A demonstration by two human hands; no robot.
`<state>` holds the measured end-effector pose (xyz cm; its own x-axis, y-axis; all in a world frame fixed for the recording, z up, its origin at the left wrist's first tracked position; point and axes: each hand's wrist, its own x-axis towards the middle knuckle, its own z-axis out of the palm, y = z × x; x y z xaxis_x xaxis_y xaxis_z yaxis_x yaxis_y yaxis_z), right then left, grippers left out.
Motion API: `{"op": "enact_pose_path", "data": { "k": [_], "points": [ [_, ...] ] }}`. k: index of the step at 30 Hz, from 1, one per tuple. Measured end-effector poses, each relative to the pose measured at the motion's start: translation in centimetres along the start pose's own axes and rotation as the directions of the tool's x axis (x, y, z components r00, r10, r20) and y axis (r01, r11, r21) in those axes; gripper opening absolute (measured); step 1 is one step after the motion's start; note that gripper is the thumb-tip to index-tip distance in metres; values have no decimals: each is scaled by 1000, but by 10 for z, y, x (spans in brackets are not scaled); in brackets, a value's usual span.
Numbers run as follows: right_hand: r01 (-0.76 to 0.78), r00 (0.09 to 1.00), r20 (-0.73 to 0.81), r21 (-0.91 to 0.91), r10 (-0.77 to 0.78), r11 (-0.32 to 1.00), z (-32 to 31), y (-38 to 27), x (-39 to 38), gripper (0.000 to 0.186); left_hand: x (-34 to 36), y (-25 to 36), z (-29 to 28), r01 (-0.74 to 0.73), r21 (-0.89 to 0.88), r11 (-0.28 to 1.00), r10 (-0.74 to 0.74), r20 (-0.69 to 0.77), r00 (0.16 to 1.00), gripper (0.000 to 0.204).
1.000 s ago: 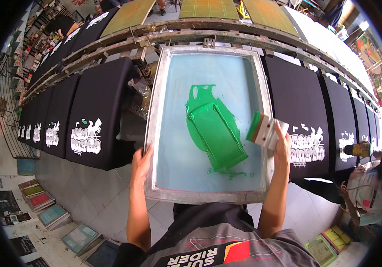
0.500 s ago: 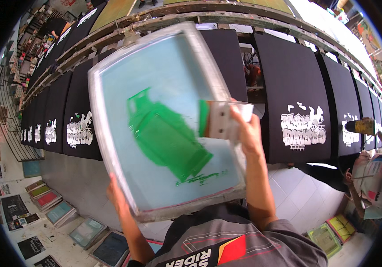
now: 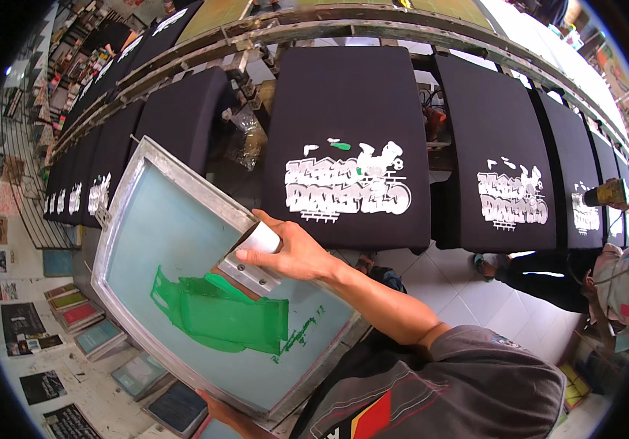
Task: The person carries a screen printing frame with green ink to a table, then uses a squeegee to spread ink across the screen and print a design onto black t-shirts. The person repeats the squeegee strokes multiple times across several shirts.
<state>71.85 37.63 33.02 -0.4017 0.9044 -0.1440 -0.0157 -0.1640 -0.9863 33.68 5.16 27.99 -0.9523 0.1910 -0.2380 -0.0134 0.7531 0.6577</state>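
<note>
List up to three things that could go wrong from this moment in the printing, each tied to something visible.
1. The aluminium-framed printing screen is tilted, so the pool of green ink might run toward the frame.
2. The right hand holds the metal-handled squeegee on the mesh; slipping could smear ink.
3. The left hand grips only the lower edge; the screen might swing against the black printed shirt.

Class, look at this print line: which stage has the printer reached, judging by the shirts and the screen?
Done: the centre shirt carries a white design with green patches. In hand: the right hand holds the squeegee on the screen, which is off the shirt and smeared with green ink; the left hand grips its lower edge. Left: the next shirt shows only white.
</note>
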Motion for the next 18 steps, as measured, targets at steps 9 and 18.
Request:
{"op": "enact_pose_path", "data": {
  "k": [9, 18],
  "points": [
    [-57, 994, 84, -113, 66, 992, 77, 20, -52, 117, -56, -73, -51, -8, -315, 949, 49, 123, 991, 83],
    [-8, 999, -41, -73, 5, 997, 77, 19, -82, 112, -1, -90, -62, -29, -311, 950, 49, 56, 997, 81]
  ]
}}
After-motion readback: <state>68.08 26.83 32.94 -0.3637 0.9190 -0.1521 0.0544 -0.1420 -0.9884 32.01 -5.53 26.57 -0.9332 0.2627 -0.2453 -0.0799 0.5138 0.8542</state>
